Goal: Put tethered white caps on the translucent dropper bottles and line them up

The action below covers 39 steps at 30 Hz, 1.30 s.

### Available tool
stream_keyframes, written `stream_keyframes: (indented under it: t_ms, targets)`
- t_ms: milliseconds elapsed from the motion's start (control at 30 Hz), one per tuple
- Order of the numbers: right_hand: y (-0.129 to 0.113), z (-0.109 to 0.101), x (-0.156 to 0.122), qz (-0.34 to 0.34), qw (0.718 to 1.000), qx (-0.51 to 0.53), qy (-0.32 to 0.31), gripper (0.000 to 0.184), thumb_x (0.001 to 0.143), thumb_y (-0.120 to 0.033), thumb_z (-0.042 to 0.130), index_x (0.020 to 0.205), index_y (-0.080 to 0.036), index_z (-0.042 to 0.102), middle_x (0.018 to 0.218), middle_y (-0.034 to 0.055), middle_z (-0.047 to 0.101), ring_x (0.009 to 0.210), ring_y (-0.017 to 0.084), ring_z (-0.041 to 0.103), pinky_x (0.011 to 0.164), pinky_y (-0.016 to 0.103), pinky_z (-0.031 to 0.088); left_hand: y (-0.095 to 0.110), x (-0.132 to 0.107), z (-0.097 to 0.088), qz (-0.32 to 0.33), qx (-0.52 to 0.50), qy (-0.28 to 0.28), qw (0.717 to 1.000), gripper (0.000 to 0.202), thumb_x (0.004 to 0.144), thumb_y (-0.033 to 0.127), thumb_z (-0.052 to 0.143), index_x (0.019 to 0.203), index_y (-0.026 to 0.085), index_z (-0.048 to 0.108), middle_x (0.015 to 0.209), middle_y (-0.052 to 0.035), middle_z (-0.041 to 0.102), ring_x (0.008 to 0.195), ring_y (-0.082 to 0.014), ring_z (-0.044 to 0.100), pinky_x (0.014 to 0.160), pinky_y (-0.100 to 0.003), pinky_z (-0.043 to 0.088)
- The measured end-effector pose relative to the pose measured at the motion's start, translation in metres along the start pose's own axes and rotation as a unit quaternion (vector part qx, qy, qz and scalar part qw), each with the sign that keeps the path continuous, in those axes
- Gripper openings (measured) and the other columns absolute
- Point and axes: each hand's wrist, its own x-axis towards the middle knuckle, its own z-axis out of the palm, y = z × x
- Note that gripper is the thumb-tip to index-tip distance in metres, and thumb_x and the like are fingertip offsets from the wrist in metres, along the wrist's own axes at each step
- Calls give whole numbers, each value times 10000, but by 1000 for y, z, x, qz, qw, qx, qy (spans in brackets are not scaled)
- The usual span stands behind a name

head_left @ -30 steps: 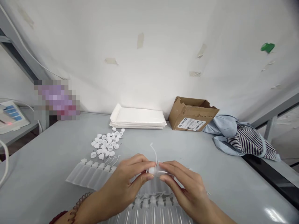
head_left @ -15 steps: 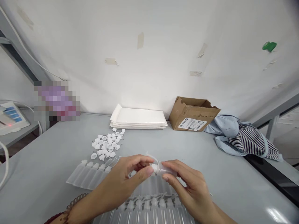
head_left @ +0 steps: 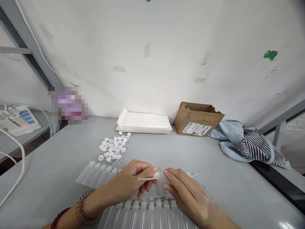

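In the head view, my right hand [head_left: 188, 192] is closed round a small translucent plastic bottle [head_left: 165, 179], held on its side with its neck to the left. The thumb and fingers of my left hand [head_left: 137, 175] pinch the white cap [head_left: 156, 175] at that neck. A thin strap [head_left: 146, 178] sticks out leftward from the cap. Below the hands lies a row of translucent bottles [head_left: 143, 216], their strapped tops pointing away from me. Another row of bottles [head_left: 95, 175] lies to the left, partly hidden by my left forearm.
Loose white caps [head_left: 114, 148], some with thin needle-like tips, are scattered on the grey table [head_left: 64, 149]. Behind them is a stack of white envelopes [head_left: 147, 121]. An open cardboard box [head_left: 195, 121] and a striped cloth bag [head_left: 257, 143] sit at the back right.
The strap, which curved up above the bottle, now points left beneath my left thumb. My right fingers lie flatter over the bottle. The whole view has shifted slightly.
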Motion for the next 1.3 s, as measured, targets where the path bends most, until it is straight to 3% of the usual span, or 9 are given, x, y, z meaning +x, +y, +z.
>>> stream_keyframes:
  t_ms: [200,367,533,633,733,833,967,1133,1300]
  targets:
    - [-4,-4,9,32,999,25,4,195,938,-135,509,1084,-73,623,863,119,741,782,180,713,702,248,617,5,-1,-2,2,34,9,999,387,902,447,476,662,158,568,593,29,536,517,-104,487,535,-214,421]
    - [-5,-4,13,104,989,105,7,202,950,-176,498,1091,-120,632,883,93,750,791,166,725,712,241,621,8,-2,-1,14,57,13,998,315,887,390,491,689,165,587,654,20,560,566,-113,509,568,-218,451]
    - [-2,-2,18,180,963,202,-8,178,950,-233,515,1050,-168,646,816,61,750,671,147,717,569,201,595,-4,-4,4,72,164,99,979,254,899,409,494,922,215,657,879,-21,656,752,-163,580,660,-241,476]
    - [0,-2,19,200,954,222,-20,165,943,-243,529,1017,-165,654,775,46,743,617,130,701,536,179,580,-6,-5,7,81,177,118,974,274,906,427,473,941,234,664,961,-24,671,732,-157,583,653,-240,475]
    - [0,-4,14,170,969,174,-28,190,952,-220,508,1074,-151,635,846,66,744,716,147,718,629,203,607,-1,-5,8,26,158,103,982,329,908,463,451,866,208,654,835,-10,651,594,-126,536,591,-230,462]
    - [0,-7,6,95,992,71,-45,241,934,-169,527,1156,-118,607,952,104,742,838,181,720,731,246,620,3,-4,5,-34,113,37,992,429,914,513,426,706,177,593,667,15,575,520,-107,501,535,-213,435]
    - [0,-8,-1,34,999,0,-42,297,911,-128,557,1206,-105,588,949,104,750,816,191,725,715,260,630,4,0,1,-46,10,-40,998,453,885,542,475,666,157,566,621,20,563,477,-93,508,508,-205,419]
    - [1,-10,2,25,999,-14,-37,251,932,-151,542,1171,-119,612,933,96,756,826,180,727,729,239,623,4,1,-1,-43,-72,-59,995,420,837,536,552,695,142,594,581,21,538,447,-91,480,460,-201,412]
    - [-2,-11,10,74,994,72,-20,204,952,-171,505,1106,-120,628,909,99,753,826,162,724,731,224,618,5,-2,0,-13,-44,-52,998,420,863,498,515,650,142,579,563,24,508,464,-94,472,491,-213,407]
